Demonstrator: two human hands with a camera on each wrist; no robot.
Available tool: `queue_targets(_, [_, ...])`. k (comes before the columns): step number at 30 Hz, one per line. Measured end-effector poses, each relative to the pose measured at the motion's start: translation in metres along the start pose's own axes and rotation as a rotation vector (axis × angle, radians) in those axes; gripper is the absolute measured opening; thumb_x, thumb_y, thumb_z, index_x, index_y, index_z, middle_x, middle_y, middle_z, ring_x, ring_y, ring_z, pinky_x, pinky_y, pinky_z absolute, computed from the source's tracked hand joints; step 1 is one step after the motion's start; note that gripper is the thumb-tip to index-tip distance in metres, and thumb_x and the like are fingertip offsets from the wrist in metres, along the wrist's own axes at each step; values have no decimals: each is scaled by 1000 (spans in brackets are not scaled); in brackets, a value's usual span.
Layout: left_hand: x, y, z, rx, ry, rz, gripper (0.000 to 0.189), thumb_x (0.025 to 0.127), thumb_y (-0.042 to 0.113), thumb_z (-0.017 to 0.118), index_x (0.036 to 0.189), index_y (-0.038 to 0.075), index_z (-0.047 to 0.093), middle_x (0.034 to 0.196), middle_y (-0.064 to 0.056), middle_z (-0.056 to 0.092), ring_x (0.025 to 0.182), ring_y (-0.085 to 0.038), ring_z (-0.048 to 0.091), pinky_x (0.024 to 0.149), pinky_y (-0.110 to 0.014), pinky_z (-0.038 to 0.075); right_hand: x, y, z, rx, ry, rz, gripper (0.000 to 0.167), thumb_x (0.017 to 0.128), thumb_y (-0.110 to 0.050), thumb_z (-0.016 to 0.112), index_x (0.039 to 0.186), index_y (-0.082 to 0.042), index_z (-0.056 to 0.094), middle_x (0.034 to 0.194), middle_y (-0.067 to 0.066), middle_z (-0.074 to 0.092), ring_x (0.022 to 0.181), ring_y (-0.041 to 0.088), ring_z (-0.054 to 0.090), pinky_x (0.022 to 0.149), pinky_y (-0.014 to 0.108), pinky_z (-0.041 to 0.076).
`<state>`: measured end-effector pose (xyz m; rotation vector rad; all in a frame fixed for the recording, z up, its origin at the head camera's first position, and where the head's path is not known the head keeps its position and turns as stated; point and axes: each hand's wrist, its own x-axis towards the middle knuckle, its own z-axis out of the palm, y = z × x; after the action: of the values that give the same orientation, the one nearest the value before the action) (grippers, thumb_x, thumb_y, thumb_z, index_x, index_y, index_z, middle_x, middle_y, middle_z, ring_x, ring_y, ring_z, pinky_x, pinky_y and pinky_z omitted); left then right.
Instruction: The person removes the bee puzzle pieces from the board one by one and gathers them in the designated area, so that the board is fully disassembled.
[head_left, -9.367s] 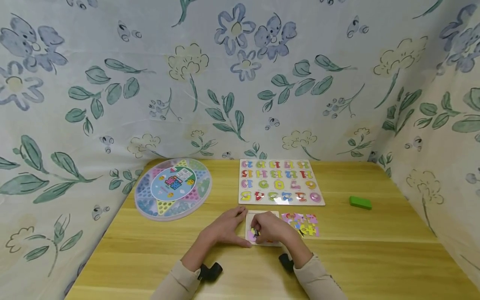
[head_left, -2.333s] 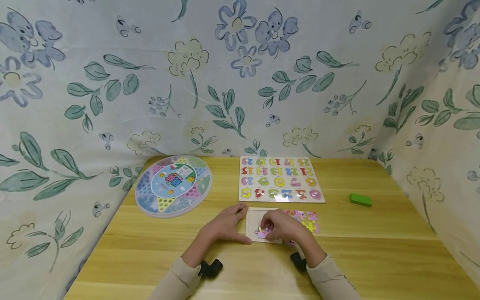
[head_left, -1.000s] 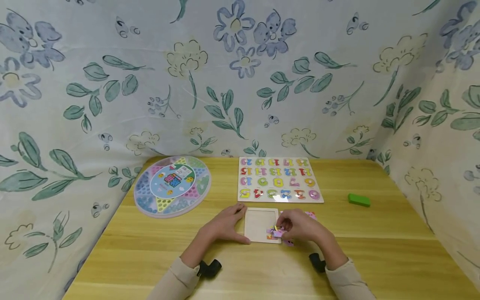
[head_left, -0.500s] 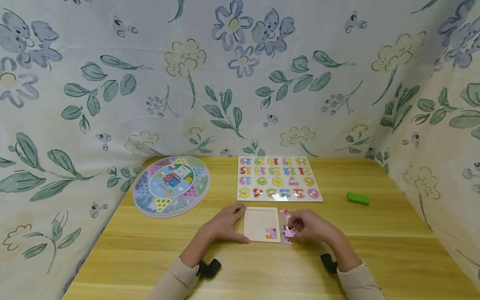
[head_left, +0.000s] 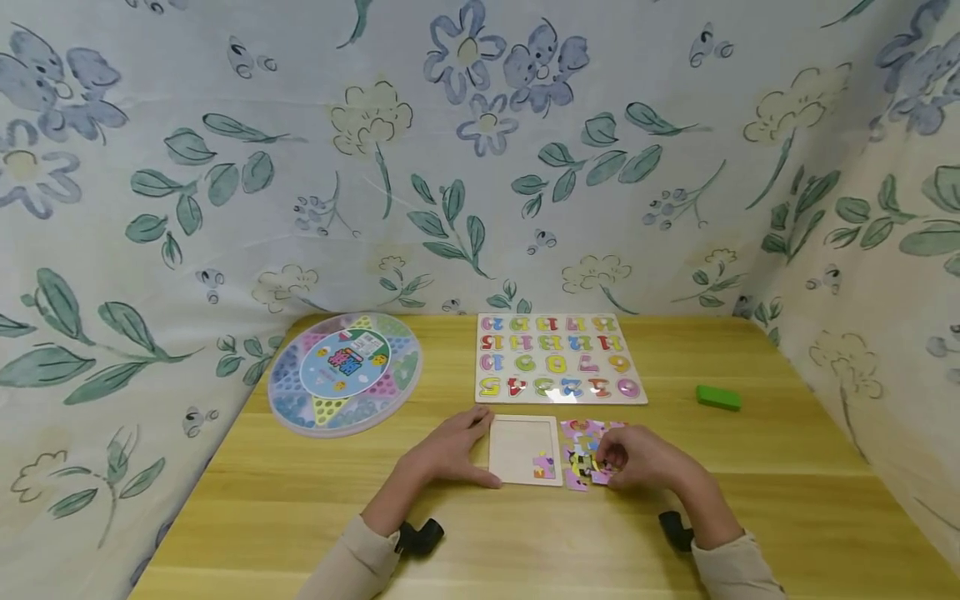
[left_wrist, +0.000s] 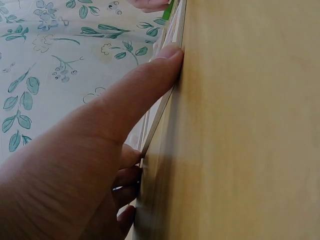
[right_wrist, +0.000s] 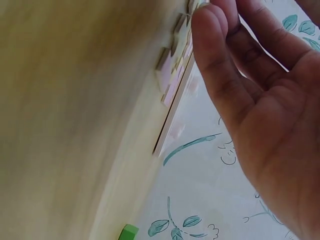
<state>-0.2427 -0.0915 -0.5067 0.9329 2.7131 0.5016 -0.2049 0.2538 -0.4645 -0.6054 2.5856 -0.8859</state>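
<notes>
A shallow wooden puzzle tray [head_left: 517,422] lies in front of me, with a pink and purple jigsaw piece [head_left: 544,467] in its lower right corner. My left hand [head_left: 448,450] rests at its left side, thumb at the near corner and fingers at the far one. In the left wrist view the straight thumb [left_wrist: 145,90] touches the tray's edge. Loose jigsaw pieces [head_left: 576,429] lie right of the tray. Over them, my right hand [head_left: 647,458] pinches a pink piece [head_left: 602,477] between thumb and fingertips. That contact is mostly cut off in the right wrist view.
Behind the tray lies a number puzzle board [head_left: 558,358]. A round game board [head_left: 345,372] sits at the back left. A green block [head_left: 717,397] is off to the right on the wooden table [head_left: 480,550]. Floral cloth [head_left: 480,167] hangs behind.
My right hand has moved right from the tray's lower right corner, carrying a piece over to the loose ones. One piece now sits in that corner. The left hand has stayed in place.
</notes>
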Motion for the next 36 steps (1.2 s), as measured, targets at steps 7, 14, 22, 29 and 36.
queue_targets(7, [-2, 1, -1, 14, 7, 8, 113, 72, 70, 70, 156, 10, 22, 163, -8, 19, 150, -26, 21, 120, -44, 27, 2, 0, 1, 19, -40, 44, 25, 68, -2, 79, 88, -10, 66, 81, 2, 59, 73, 12, 52, 61, 21, 45])
queue_targets(14, [-3, 1, 0, -11, -1, 3, 114, 72, 70, 70, 156, 10, 22, 164, -7, 19, 151, -26, 20, 121, -44, 26, 1, -1, 4, 45, -60, 66, 26, 67, 0, 79, 88, -8, 66, 81, 3, 60, 73, 13, 53, 60, 22, 45])
queue_targets(22, [0, -1, 0, 9, 2, 5, 114, 72, 72, 69, 156, 11, 21, 164, -7, 17, 151, -26, 20, 121, -43, 27, 1, 0, 3, 36, -50, 82, 28, 66, 0, 80, 90, -7, 66, 82, 4, 60, 75, 15, 53, 61, 22, 45])
queue_targets(29, [0, -1, -1, 12, -4, 3, 114, 72, 71, 70, 156, 11, 21, 164, -7, 19, 151, -27, 20, 121, -43, 27, 1, 0, 1, 21, -31, 119, 29, 69, -3, 81, 94, -7, 67, 85, 2, 60, 79, 16, 54, 65, 22, 47])
queue_targets(36, [0, 0, -2, 18, -7, 3, 114, 73, 71, 69, 156, 11, 20, 164, -7, 17, 151, -26, 19, 121, -43, 26, 3, -1, 3, 11, -39, 105, 29, 69, -3, 82, 92, -7, 66, 83, 2, 60, 76, 14, 53, 63, 22, 46])
